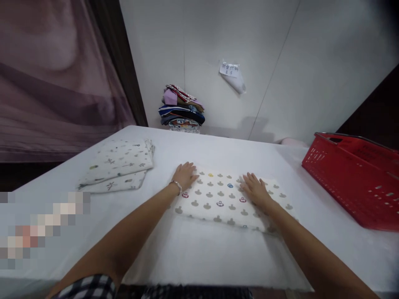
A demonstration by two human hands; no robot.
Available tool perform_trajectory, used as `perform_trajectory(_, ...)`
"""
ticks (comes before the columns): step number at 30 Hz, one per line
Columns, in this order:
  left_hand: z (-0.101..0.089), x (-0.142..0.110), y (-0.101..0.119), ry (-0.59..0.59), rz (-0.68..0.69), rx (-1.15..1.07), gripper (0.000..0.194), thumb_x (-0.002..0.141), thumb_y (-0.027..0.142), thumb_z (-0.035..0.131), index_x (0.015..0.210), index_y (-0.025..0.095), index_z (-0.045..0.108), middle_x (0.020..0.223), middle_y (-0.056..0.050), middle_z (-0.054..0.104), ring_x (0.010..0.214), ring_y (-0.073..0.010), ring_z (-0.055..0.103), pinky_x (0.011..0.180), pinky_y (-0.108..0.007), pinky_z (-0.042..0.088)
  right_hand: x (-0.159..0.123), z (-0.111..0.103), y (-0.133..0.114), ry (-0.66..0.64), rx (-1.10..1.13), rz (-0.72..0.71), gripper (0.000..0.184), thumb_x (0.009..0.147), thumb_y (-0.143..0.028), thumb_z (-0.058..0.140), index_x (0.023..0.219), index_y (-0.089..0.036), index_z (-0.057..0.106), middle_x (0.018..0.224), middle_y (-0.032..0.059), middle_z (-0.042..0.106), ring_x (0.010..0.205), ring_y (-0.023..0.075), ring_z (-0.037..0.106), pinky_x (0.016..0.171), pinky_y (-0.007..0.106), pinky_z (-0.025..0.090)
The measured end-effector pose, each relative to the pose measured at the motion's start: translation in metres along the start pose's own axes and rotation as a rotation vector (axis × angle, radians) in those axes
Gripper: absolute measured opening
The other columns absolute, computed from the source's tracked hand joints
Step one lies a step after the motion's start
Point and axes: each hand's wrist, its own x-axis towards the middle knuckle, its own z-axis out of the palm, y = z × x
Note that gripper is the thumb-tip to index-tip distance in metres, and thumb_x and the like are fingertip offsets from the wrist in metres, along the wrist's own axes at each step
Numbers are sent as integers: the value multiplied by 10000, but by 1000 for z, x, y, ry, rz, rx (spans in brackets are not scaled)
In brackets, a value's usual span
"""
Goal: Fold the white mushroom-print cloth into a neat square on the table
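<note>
A white cloth [220,194] printed with grey, red, blue and yellow pacifier-like shapes lies flat and folded on the white table [224,257] in front of me. My left hand [184,175] rests on its far left corner, fingers stretched out, with a beaded bracelet at the wrist. On the right part of the cloth lies my right hand [254,189], palm down with the fingers apart. Neither hand grips anything. To the left sits another folded white cloth [116,164] with a plant-like print, apart from my hands.
A red plastic basket [349,182] stands at the table's right side. Behind the far edge rises a stack of folded clothes [182,108] against the wall. A paper note [230,69] hangs on the wall. A pinkish curtain [56,83] hangs at left.
</note>
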Motion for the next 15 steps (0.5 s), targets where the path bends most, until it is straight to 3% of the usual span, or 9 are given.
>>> perform_trajectory(4,12,7,6,-135,-97,35,724,846,622,270,1413,173,322,1518,-103,225,1406,-249,135,1130,-433,85,9,10,7,-46,29,-3,588,934,-537,219,1420,-225,326,1517,55,225,1400,232,147,1096,508,131)
perform_trajectory(10,20,12,-2,-150,-103,27,774,830,657,220,1442,186,261,1531,-81,184,1416,-233,90,1137,-416,54,10,18,16,-39,38,19,577,933,-533,239,1423,-238,316,1522,30,209,1403,217,133,1104,504,115)
perform_trajectory(15,8,19,-2,-217,-132,-36,738,830,641,266,1427,209,288,1529,-81,191,1412,-236,117,1132,-433,85,9,7,8,-66,49,39,579,935,-534,218,1420,-236,322,1520,48,217,1401,223,141,1098,505,127)
